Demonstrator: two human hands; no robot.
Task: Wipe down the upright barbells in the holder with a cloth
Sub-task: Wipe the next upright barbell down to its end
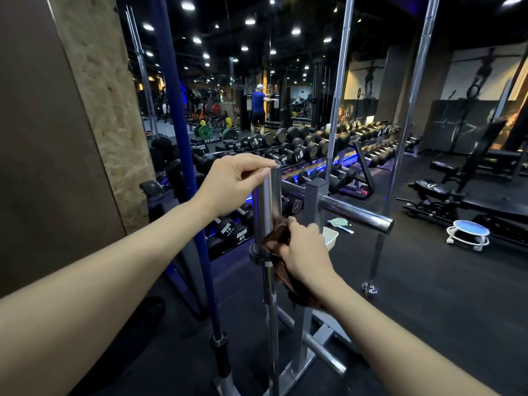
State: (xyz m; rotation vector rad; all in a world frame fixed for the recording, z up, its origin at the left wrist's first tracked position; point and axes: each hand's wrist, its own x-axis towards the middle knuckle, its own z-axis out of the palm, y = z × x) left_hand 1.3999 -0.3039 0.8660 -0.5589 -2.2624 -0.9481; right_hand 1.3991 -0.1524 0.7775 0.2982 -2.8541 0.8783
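The chrome steel barbell [267, 207] stands vertical in the grey metal holder [311, 332], sleeve end up. The left hand [233, 181] pinches its top rim; the right hand [304, 252] grips a dark brown cloth [278, 238] against the sleeve's collar.

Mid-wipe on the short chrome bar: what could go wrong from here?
1. The left hand only pinches the top of the short chrome barbell sleeve; hard wiping might tip it.
2. The dark brown cloth, gripped by the right hand, hangs low and might snag the collar.
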